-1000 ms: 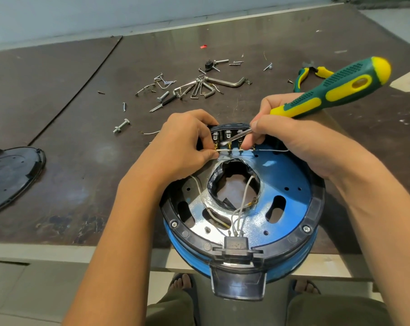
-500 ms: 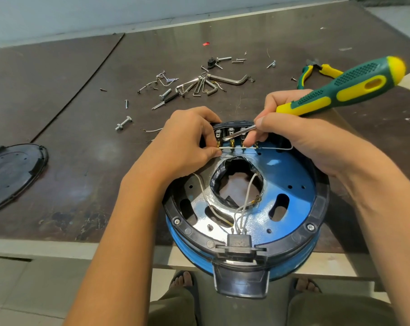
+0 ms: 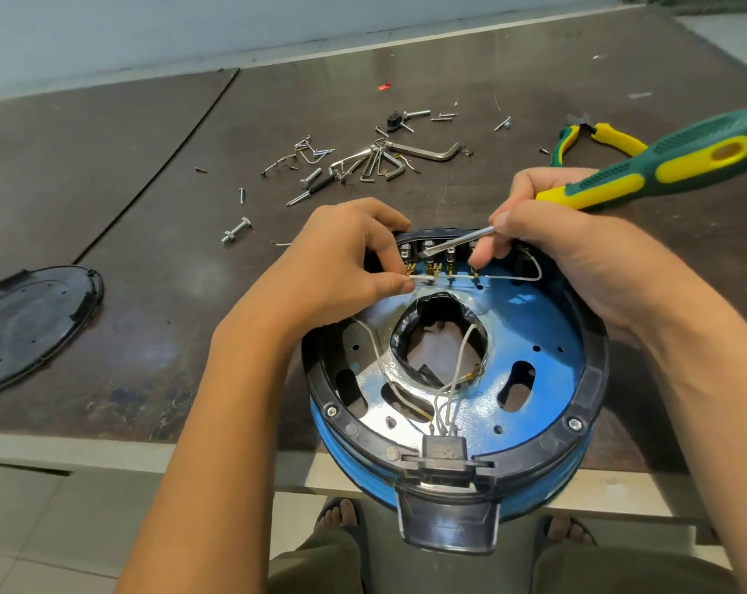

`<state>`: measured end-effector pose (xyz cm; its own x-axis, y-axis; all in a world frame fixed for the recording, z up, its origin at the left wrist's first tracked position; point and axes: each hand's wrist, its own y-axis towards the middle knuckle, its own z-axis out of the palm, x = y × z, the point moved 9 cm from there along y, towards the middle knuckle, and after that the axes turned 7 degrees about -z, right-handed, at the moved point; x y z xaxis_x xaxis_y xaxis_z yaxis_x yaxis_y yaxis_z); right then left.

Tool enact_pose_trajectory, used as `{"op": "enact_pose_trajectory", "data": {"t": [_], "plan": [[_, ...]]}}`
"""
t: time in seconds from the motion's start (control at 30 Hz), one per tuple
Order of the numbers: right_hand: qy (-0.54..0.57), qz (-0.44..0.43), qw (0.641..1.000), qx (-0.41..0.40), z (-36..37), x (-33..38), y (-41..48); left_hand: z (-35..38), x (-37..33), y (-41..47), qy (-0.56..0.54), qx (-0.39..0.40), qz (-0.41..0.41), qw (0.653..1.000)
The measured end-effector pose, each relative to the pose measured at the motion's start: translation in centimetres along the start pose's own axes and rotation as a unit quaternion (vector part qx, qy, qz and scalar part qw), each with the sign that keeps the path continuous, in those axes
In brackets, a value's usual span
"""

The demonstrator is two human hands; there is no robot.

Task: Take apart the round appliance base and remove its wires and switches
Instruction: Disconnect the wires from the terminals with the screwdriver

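Leverage should stay gentle: right hand [image 3: 577, 267] grips screwdriver [image 3: 663, 165] at terminals [image 3: 431, 264], left hand [image 3: 337, 259] pinches wire [image 3: 504, 277]; pull straight.

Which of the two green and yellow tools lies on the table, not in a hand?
The pliers, lying beyond the right hand; that hand holds the screwdriver.

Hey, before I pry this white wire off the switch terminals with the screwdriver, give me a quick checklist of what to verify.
1. Left hand pinches the white wire beside the terminals: ok.
2. Right hand grips the screwdriver close to its shaft: ok.
3. Screwdriver tip at the switch block: ok.
4. Appliance base fully on the table: not ok, it overhangs the near edge.
5. Wire's connector already loosened: cannot tell.
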<state>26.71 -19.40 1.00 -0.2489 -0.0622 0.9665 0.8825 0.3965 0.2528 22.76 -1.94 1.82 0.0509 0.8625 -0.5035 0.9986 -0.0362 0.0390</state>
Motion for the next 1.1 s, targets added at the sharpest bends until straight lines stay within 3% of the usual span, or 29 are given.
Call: {"op": "enact_pose_trajectory", "data": {"t": [0.17, 0.37, 0.5, 0.73, 0.9, 1.1], "plan": [[-0.007, 0.0, 1.0, -0.004, 0.0, 0.1, 0.0, -3.2, 1.3, -0.7, -0.084, -0.076, -0.031, 0.993], [-0.029, -0.01, 0.999, 0.008, 0.2, 0.4, 0.0, -5.2, 4.4, -0.8, -0.016, -0.198, -0.094, 0.976], [-0.03, -0.006, 0.999, 0.013, 0.3, 0.4, 0.0, -3.3, 5.6, 0.2, 0.058, -0.146, -0.119, 0.98], [-0.052, -0.013, 0.998, 0.018, 0.3, 0.3, 0.1, -2.7, 5.0, 0.3, 0.033, -0.135, -0.124, 0.983], [-0.032, -0.034, 0.999, -0.01, -0.2, 0.5, 0.1, -2.9, 1.1, 0.0, -0.028, -0.112, -0.071, 0.991], [-0.044, -0.104, 0.993, -0.031, -2.2, 1.6, -0.4, 0.0, -4.1, 0.0, 0.093, -0.04, 0.004, 0.995]]}}
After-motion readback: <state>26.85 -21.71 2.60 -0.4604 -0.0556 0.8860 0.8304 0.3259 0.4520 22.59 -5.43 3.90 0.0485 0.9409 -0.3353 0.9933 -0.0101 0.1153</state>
